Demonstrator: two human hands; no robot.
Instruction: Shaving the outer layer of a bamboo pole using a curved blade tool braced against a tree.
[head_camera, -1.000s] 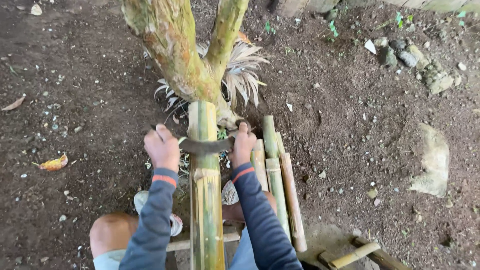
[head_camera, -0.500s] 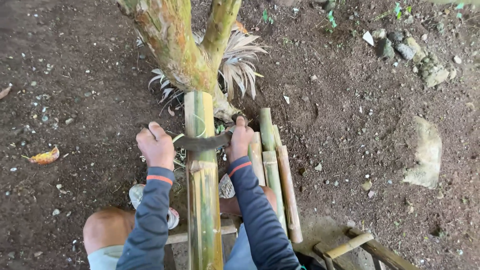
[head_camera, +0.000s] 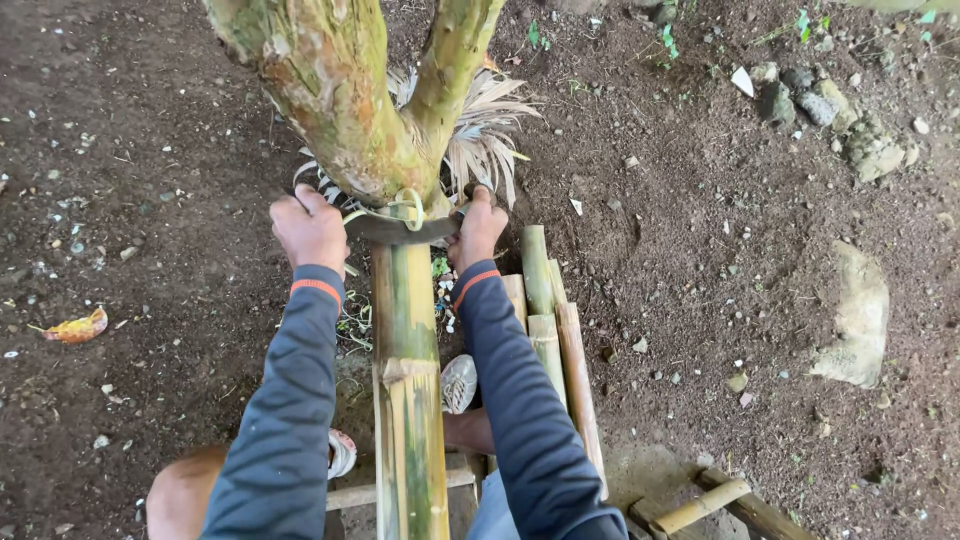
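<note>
A long green bamboo pole runs from between my knees up to the fork of a small tree. A curved dark blade lies across the pole near its far end, with a thin green shaving curling up from it. My left hand grips the blade's left end. My right hand grips its right end. Both arms wear dark blue sleeves with orange cuffs.
Several shorter cut bamboo pieces lie on the ground right of the pole. Dry palm fronds spread behind the trunk. Stones sit on the dark soil at right. A wooden-handled tool lies at lower right.
Both hands have pushed the blade along the pole away from me, toward the tree fork. A green shaving has curled up at the blade.
</note>
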